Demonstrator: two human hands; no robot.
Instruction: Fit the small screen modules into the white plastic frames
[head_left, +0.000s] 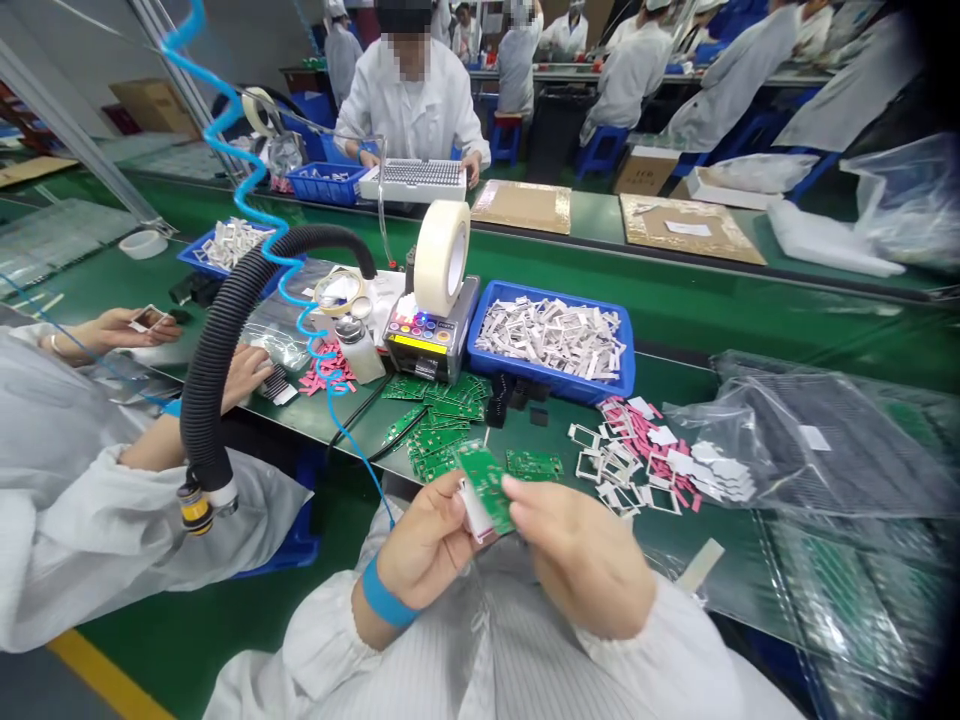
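In front of my chest, a green circuit board (484, 485) is held tilted between both hands. My left hand (426, 540), with a blue band at the wrist, is closed on its left side, where a white flat part (474, 512) shows against the board. My right hand (581, 550) pinches the board's right edge between thumb and fingers. Another circuit board (534, 464) lies on the bench just beyond my hands. Behind it, more green boards (442, 430) are heaped in a loose pile.
A tape dispenser (424, 345) carrying a big roll stands beyond the boards. Right of it is a blue bin (628, 375) of white frames. Loose white frames (611, 462) and pink strips (637, 430) lie at right. A black hose (206, 370) arches at left, near a co-worker's hands (244, 375).
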